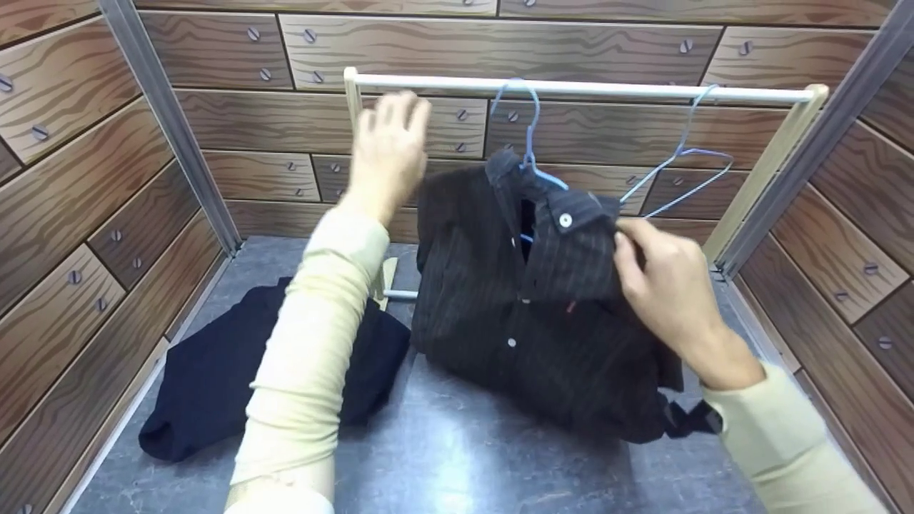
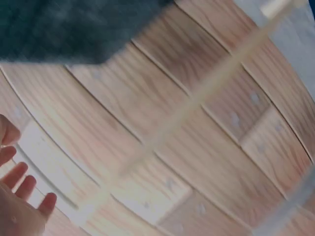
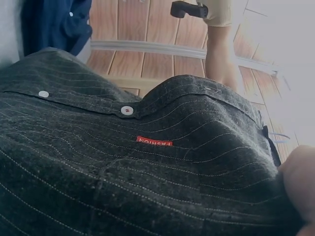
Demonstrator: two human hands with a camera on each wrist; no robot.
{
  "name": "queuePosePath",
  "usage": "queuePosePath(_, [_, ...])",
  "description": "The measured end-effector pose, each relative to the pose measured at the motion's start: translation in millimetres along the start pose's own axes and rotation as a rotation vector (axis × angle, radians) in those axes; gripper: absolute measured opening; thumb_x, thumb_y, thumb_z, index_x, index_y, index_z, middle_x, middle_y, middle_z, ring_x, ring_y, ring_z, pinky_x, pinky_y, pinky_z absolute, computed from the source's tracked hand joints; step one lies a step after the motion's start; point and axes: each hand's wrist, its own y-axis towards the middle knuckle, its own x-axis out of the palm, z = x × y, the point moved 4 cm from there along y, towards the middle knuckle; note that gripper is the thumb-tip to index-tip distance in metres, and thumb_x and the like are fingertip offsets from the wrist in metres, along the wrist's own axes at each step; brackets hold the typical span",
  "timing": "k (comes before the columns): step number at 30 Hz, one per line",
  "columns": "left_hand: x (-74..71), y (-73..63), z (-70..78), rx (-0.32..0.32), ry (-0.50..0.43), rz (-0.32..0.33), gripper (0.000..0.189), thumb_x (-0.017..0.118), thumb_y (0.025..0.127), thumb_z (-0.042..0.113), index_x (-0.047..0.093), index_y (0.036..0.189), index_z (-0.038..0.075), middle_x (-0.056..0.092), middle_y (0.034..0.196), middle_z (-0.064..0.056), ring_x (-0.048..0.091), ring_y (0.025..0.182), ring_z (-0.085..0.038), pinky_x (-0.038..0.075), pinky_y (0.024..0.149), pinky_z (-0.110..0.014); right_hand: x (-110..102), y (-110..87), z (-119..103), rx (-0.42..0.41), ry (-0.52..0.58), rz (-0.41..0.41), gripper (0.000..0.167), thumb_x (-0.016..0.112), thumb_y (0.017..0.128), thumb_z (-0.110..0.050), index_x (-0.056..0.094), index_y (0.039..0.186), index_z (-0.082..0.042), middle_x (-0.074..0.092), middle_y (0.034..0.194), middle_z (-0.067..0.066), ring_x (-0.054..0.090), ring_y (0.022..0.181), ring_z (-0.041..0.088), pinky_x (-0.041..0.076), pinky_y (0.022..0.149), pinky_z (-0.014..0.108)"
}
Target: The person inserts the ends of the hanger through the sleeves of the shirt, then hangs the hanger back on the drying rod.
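Right hand (image 1: 664, 278): pinching the dark pinstriped shirt (image 1: 485, 285) at the right side of its collar, thumb and forefinger on the cloth; only the edge of this hand enters the right wrist view. Left hand (image 1: 391, 146): raised near the left end of the rail (image 1: 614, 88), fingers loose, nothing held; partly cut off in its own blurred wrist view.

Shirt is held up above the tabletop (image 1: 443, 457), in front of the rack. A blue hanger (image 1: 529, 143) enters its collar, hook over the rail; most of its frame is hidden inside, so its fit at the shoulders cannot be told. Small red label (image 3: 154, 141) legible, inverted, in the right wrist view.

Farther right, a second hanger (image 1: 650, 178) hangs on the rail, its lower left part behind the shirt. Near left on the tabletop: navy garment (image 1: 214, 371), crossed by the left sleeve (image 1: 300, 364); type unclear. Wood-patterned walls (image 1: 400, 43) surround.
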Motion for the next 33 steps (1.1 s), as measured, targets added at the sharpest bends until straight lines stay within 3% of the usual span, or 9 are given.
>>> queuePosePath(3, [-9.1, 8.2, -21.8, -0.096, 0.041, -0.056, 0.064, 0.054, 0.091, 0.011, 0.033, 0.151, 0.01, 0.032, 0.157, -0.015, 0.026, 0.147, -0.034, 0.031, 0.112, -0.052, -1.3, 17.6, -4.3, 0.011, -0.021, -0.008, 0.017, 0.058, 0.093, -0.006, 0.071, 0.103, 0.001, 0.074, 0.091, 0.02, 0.07, 0.077, 0.041, 0.052, 0.07, 0.052])
queuePosePath(7, [-21.1, 9.3, -45.7, -0.198, 0.046, -0.121, 0.07, 0.048, 0.095, 0.007, 0.017, 0.158, 0.008, 0.015, 0.166, -0.014, 0.014, 0.153, -0.033, 0.024, 0.118, -0.057, 0.5, 42.9, -13.6, 0.024, -0.055, -0.028, 0.02, 0.056, 0.094, -0.008, 0.07, 0.105, 0.001, 0.074, 0.094, 0.021, 0.069, 0.08, 0.044, 0.05, 0.072, 0.055])
queuePosePath(12, [-27.3, 2.1, -58.9, -0.221, 0.028, -0.141, 0.071, 0.047, 0.095, 0.003, 0.015, 0.157, 0.004, 0.013, 0.166, -0.015, 0.018, 0.153, -0.031, 0.029, 0.115, -0.061, 7.5, 70.5, -23.4, 0.048, -0.096, -0.069, 0.022, 0.053, 0.095, -0.013, 0.069, 0.106, -0.003, 0.074, 0.092, 0.022, 0.068, 0.082, 0.047, 0.049, 0.069, 0.059])
queuePosePath(20, [-23.7, 3.9, -54.6, -0.189, 0.072, -0.206, 0.075, 0.05, 0.093, 0.003, 0.013, 0.158, 0.005, 0.011, 0.167, -0.014, 0.011, 0.155, -0.031, 0.022, 0.118, -0.062, 17.1, 103.1, -28.1, 0.168, -0.159, -0.183, 0.025, 0.049, 0.095, -0.016, 0.065, 0.111, -0.006, 0.071, 0.1, 0.027, 0.065, 0.086, 0.054, 0.048, 0.069, 0.062])
queuePosePath(23, [-20.4, 6.7, -49.4, -0.192, 0.082, -0.209, 0.076, 0.051, 0.093, 0.004, 0.013, 0.158, 0.006, 0.015, 0.166, -0.012, 0.009, 0.155, -0.031, 0.025, 0.116, -0.063, 20.8, 108.5, -30.2, 0.199, -0.17, -0.224, 0.025, 0.048, 0.095, -0.016, 0.063, 0.113, -0.007, 0.07, 0.103, 0.028, 0.065, 0.088, 0.054, 0.049, 0.07, 0.062])
queuePosePath(29, [-14.8, 12.7, -38.2, -0.208, 0.078, -0.195, 0.077, 0.054, 0.093, 0.009, 0.013, 0.158, 0.007, 0.018, 0.166, -0.011, 0.007, 0.155, -0.032, 0.036, 0.11, -0.062, 32.1, 109.4, -30.6, 0.27, -0.163, -0.266, 0.023, 0.046, 0.096, -0.015, 0.057, 0.115, -0.007, 0.067, 0.105, 0.032, 0.063, 0.094, 0.056, 0.049, 0.074, 0.064])
queuePosePath(33, [-10.8, 13.9, -35.2, -0.213, 0.071, -0.209, 0.079, 0.056, 0.092, 0.009, 0.013, 0.158, 0.007, 0.018, 0.166, -0.01, 0.007, 0.155, -0.031, 0.043, 0.105, -0.06, 49.0, 97.4, -27.5, 0.302, -0.134, -0.3, 0.022, 0.044, 0.097, -0.012, 0.052, 0.115, -0.003, 0.065, 0.102, 0.036, 0.064, 0.093, 0.056, 0.049, 0.074, 0.063])
